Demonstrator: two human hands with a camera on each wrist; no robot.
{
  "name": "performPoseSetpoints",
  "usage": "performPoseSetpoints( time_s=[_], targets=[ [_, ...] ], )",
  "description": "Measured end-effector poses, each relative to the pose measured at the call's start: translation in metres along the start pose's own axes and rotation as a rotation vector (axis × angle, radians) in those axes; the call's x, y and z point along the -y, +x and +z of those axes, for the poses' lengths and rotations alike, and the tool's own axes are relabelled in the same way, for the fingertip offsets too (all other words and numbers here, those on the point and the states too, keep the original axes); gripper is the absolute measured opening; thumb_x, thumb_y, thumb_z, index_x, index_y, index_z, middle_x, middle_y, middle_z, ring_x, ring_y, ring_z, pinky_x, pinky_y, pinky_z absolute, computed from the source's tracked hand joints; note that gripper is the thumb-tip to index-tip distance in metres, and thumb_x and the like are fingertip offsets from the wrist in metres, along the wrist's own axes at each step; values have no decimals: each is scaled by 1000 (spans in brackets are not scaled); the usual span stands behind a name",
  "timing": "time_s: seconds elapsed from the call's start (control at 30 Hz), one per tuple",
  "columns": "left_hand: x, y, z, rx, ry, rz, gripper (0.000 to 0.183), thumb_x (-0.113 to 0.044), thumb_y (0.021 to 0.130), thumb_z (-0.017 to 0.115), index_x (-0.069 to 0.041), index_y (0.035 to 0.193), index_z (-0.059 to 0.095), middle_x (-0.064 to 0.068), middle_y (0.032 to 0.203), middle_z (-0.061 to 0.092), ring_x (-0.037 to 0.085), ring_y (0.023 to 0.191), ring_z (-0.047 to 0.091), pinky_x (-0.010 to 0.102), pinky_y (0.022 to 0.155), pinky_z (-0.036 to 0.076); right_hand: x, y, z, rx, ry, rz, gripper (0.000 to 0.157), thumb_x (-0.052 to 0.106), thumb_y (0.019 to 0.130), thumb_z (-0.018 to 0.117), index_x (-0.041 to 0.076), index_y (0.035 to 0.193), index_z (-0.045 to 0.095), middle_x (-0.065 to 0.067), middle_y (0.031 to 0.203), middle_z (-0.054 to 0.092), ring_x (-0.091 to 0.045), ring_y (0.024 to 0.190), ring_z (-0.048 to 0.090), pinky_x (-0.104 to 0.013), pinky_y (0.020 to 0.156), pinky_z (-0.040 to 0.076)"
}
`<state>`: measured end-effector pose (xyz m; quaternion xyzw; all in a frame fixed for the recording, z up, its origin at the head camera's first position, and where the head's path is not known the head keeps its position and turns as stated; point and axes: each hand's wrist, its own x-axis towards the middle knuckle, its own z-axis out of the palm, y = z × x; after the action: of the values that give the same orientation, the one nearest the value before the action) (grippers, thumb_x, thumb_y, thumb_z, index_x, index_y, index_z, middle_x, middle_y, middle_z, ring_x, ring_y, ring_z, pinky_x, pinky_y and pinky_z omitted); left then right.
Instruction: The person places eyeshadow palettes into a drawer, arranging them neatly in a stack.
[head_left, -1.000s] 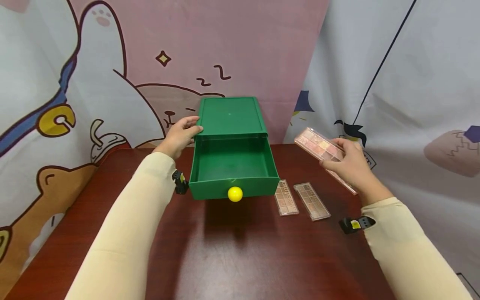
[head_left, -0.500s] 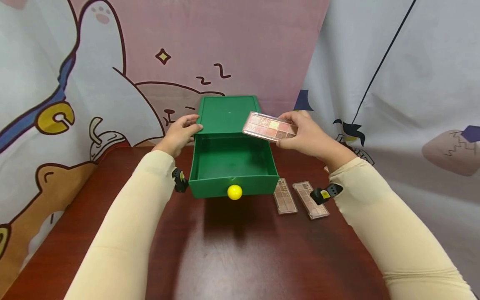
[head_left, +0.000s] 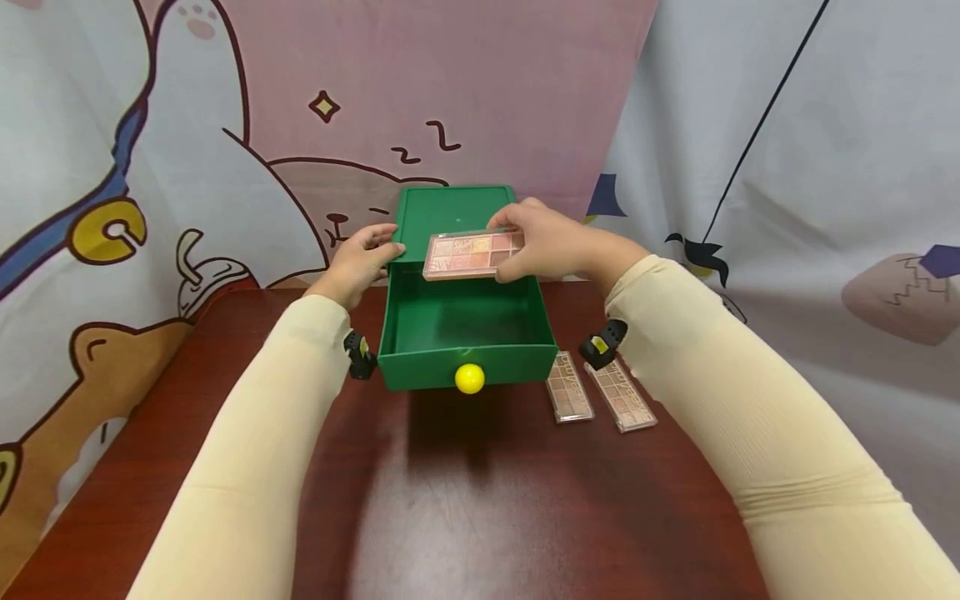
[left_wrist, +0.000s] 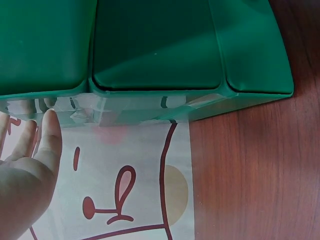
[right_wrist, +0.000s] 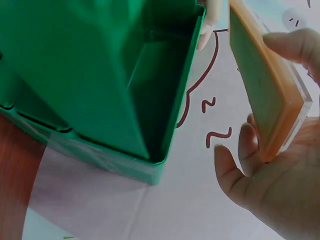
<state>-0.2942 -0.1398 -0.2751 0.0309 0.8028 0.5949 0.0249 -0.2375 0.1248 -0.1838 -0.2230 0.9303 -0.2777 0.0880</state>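
A green drawer box (head_left: 427, 204) stands on the table with its drawer (head_left: 420, 367) pulled out, a yellow round knob (head_left: 470, 379) on its front. The drawer's visible inside holds nothing. Above the back of the drawer, my right hand (head_left: 555, 242) pinches an eyeshadow palette (head_left: 461, 254) by its right end, thumb in front and fingers behind. In the right wrist view the palette's orange edge (right_wrist: 280, 125) shows. My left hand (head_left: 356, 262) rests against the box's left side; in the left wrist view its fingers (left_wrist: 49, 135) reach the side wall fairly straight.
Two more eyeshadow palettes lie on the table right of the drawer, a near-left palette (head_left: 570, 392) and a right palette (head_left: 621, 396). The brown table (head_left: 465, 517) runs up to a cartoon-printed cloth (head_left: 360, 75) behind the box.
My right hand has carried the palette leftward from the table's right side to over the drawer and box. My left hand stays at the box's left side.
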Motion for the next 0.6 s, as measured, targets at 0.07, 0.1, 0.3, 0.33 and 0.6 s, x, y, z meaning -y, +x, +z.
performPoseSetpoints(
  time_s=[0.07, 0.1, 0.3, 0.33, 0.6],
  targets=[
    [1, 0, 0, 0, -1, -4, 51, -23, 99, 55, -18, 148, 40, 7, 152, 35, 26, 134, 40, 48, 106, 38, 5, 5, 0, 51, -23, 5, 58, 13, 80, 69, 5, 134, 48, -16, 130, 36, -28, 113, 37, -39, 96, 37],
    [1, 0, -1, 0, -3, -5, 51, -23, 99, 55, -18, 148, 40, 7, 152, 35, 26, 134, 40, 47, 106, 38, 8, 8, 0, 74, -41, 5, 59, 13, 79, 69, 5, 134, 48, -16, 130, 36, -27, 114, 36, -39, 96, 37],
    [1, 0, -2, 1, -7, -4, 51, -23, 99, 54, -18, 148, 40, 7, 152, 35, 25, 133, 40, 46, 105, 39, 24, 20, 3, 205, -125, 7, 64, 17, 78, 67, 8, 138, 46, -13, 132, 37, -26, 115, 34, -38, 95, 37],
    [1, 0, -2, 1, -5, -4, 51, -23, 99, 55, -18, 148, 40, 7, 152, 35, 25, 133, 41, 46, 104, 39, 26, 21, 4, 223, -132, 11, 64, 18, 79, 67, 8, 138, 46, -12, 132, 36, -26, 115, 34, -37, 95, 37],
    [0, 1, -1, 8, 4, 5, 51, -23, 99, 55, -18, 147, 40, 6, 151, 36, 25, 132, 41, 45, 104, 40, 28, 30, 13, 318, -130, 4, 65, 17, 77, 70, 8, 136, 46, -10, 132, 41, -25, 110, 39, -34, 87, 38]
  ],
)
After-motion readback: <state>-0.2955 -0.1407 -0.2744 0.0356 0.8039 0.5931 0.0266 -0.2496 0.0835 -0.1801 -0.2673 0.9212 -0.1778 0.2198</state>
